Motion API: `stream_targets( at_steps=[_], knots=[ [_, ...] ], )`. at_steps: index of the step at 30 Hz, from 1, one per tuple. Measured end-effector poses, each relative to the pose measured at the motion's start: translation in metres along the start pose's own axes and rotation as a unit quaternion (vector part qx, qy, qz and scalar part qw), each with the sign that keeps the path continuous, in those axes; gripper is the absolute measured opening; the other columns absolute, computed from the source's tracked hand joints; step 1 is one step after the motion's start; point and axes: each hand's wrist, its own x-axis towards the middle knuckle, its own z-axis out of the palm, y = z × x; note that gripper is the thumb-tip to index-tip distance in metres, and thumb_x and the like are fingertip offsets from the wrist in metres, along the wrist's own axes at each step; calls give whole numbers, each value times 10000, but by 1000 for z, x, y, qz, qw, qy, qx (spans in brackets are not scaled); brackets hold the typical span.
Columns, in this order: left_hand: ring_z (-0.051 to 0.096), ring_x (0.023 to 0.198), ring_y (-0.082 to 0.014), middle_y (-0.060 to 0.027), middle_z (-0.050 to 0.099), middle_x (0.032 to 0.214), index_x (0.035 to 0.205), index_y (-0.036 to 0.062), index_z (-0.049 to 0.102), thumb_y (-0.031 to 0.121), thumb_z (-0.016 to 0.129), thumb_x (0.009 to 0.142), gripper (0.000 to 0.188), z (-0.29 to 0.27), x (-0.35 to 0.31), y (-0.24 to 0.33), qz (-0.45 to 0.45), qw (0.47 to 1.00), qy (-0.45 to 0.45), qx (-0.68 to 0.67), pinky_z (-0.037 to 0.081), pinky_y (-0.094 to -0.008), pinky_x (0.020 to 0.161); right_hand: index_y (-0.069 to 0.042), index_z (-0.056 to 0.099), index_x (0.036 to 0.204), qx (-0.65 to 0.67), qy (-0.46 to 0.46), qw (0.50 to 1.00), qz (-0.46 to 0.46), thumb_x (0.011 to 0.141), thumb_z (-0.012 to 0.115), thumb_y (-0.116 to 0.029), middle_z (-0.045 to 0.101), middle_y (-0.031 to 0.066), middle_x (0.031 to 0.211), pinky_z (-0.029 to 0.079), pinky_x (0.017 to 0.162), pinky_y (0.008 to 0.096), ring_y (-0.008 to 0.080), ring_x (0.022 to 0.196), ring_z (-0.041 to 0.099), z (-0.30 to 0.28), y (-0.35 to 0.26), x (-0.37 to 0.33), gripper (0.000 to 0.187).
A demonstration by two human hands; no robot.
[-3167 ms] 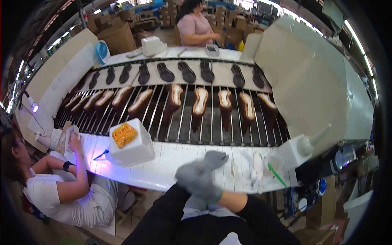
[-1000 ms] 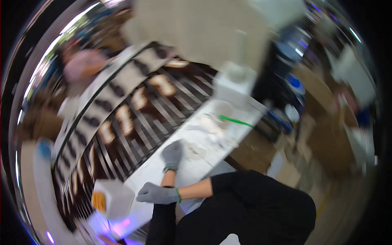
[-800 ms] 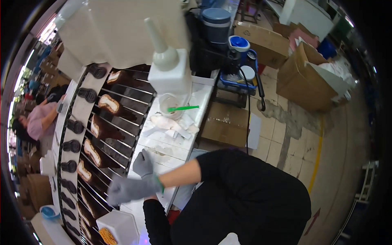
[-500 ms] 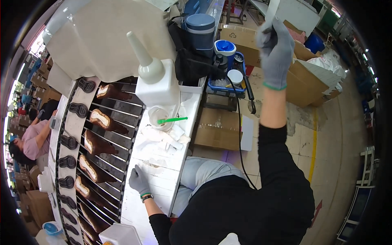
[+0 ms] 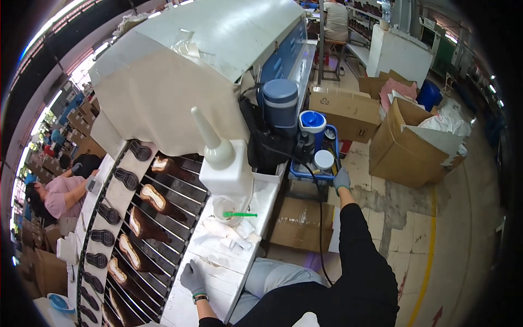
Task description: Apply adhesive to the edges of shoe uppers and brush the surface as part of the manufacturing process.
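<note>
My right hand [image 5: 342,179], in a grey glove, is at the right edge of a blue basket [image 5: 313,175]. Its fingers are closed around the lower end of a black tool [image 5: 337,161] that leans there. The grip is partly hidden. In the basket are a white jug with a blue lid [image 5: 312,121], a white round container [image 5: 323,159] and dark bottles. My left hand [image 5: 193,279], also gloved, rests on the white worktable [image 5: 218,275] with its fingers loosely apart, holding nothing. Farther up the table are a cup [image 5: 225,207] with a green-handled brush [image 5: 241,215] and crumpled white cloths [image 5: 229,231].
Brown shoe uppers [image 5: 154,198] lie on the roller conveyor, beside black soles [image 5: 126,178] on a side belt. A large white bottle [image 5: 226,171] stands near a covered machine [image 5: 180,87]. Cardboard boxes [image 5: 406,150] and a black cable [image 5: 321,234] are to the right. A co-worker [image 5: 62,193] is across the conveyor.
My right hand has come down from its raised place to the basket edge and closed on the black tool. The view has tilted up; my left hand stays on the table.
</note>
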Motion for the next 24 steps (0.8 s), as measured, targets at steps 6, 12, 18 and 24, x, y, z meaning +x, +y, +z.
stream_targets(
  at_steps=[6, 12, 18, 24],
  knots=[
    [461, 452, -326, -159, 470, 503, 564, 29, 481, 385, 507, 921, 505, -1, 0, 4, -9, 1000, 3, -17, 333, -431, 476, -19, 368, 1381, 151, 36, 984, -90, 800, 533, -99, 508, 258, 1285, 451, 932, 456, 416, 1120, 536, -60, -10, 6, 609],
    [603, 695, -172, -94, 640, 801, 1004, 9, 587, 196, 576, 917, 206, -33, 7, 5, -54, 966, 43, -249, 477, -325, 653, -22, 404, 1393, 294, 250, 867, -316, 850, 543, -96, 454, 203, 1396, 310, 1068, 313, 277, 1310, 420, -148, -47, -38, 565],
    [458, 1242, -273, -182, 386, 1385, 1457, 80, 220, 170, 619, 857, 726, -128, 69, 106, 35, 843, 64, -533, 443, -383, 967, -9, 394, 1408, 490, -18, 795, -357, 824, 554, -58, 502, -19, 728, 333, 441, 196, 47, 500, 434, -272, -87, -183, 608],
    [339, 1325, -337, -200, 288, 1435, 1491, 158, -42, 548, 706, 759, 1117, -227, 88, 132, 145, 657, 141, -726, 442, -464, 998, 4, 448, 1361, 212, -345, 636, -657, 735, 569, -24, 574, 25, 775, 437, 627, 225, 79, 632, 510, -249, -189, -295, 638]
  ],
)
